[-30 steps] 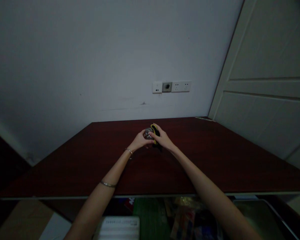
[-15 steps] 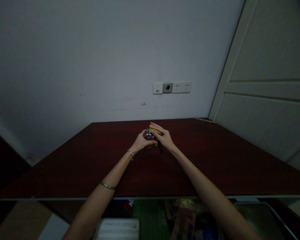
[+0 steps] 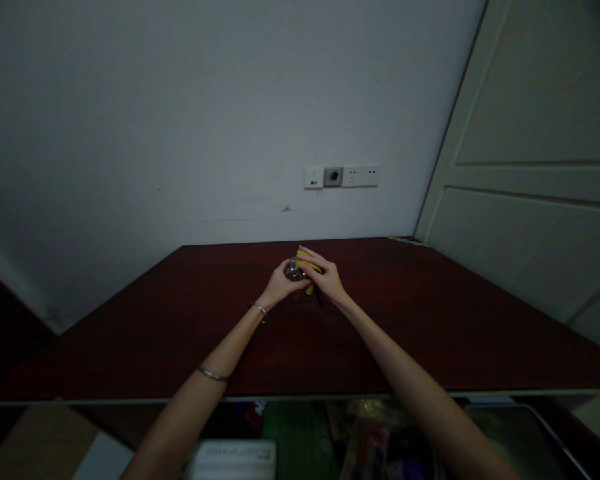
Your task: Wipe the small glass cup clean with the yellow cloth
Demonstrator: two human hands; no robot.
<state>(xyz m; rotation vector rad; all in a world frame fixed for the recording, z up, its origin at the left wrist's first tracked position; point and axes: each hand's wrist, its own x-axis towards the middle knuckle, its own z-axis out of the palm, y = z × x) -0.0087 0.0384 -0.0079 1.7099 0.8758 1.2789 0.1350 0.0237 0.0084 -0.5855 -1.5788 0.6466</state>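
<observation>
Above the middle of the dark red tabletop [image 3: 205, 320], both hands meet at one small object. My left hand [image 3: 279, 283] is closed around a clear, shiny rounded container [image 3: 294, 269], whose kind I cannot make out. My right hand [image 3: 329, 279] is wrapped over a yellow piece [image 3: 304, 259] set against the container's right side. A second bit of yellow and a dark strip show below the right fingers. Whether the yellow piece is joined to the container is hidden by the fingers. A bracelet circles the left wrist, and another band sits on the forearm.
Behind the table rises a pale wall with a row of sockets [image 3: 341, 177]. A white panelled door [image 3: 535, 173] stands at the right. Below the table's front edge are a white box [image 3: 233, 460], a green item [image 3: 300, 440], packets and a tray [image 3: 520, 433].
The camera view has shifted slightly. Both hands keep their hold on the container and the yellow piece, with hardly any visible movement.
</observation>
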